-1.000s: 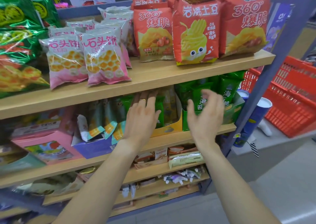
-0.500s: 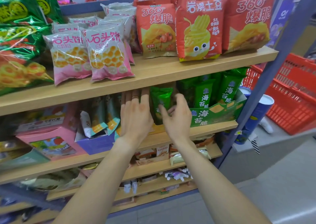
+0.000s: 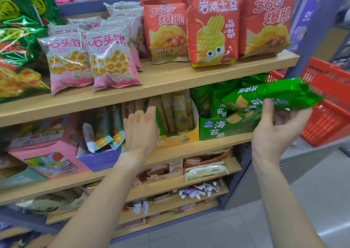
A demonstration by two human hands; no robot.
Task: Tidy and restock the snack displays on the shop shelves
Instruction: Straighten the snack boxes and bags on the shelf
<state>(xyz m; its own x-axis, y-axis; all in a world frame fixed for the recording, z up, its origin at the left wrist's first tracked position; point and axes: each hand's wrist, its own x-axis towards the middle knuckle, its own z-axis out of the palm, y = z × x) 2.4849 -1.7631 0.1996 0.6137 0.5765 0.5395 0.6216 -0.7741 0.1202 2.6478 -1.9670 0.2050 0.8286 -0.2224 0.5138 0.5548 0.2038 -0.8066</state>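
A person stands at a shop's wooden snack shelves, seen from their own head looking down along both forearms. The step in hand appears to be sorting a stray packet: the right hand (image 3: 274,132) holds a green seaweed-crisp packet (image 3: 272,94) lying on its side, thumb pressed on its front and fingers curled beneath, just in front of and above the green display box (image 3: 227,126) of matching packets on the second shelf (image 3: 208,145). The left hand (image 3: 141,128) reaches palm-down into the yellow display box (image 3: 180,138) next door, fingers straight and together among the upright yellow stick packs (image 3: 178,111), gripping nothing that can be seen; a ring shows on one finger. The next move probably calls for turning the green packet upright and slotting it into the green box, which already looks full, so a gap may need opening first. A red shopping basket (image 3: 325,103) sits at the right, behind the packet.
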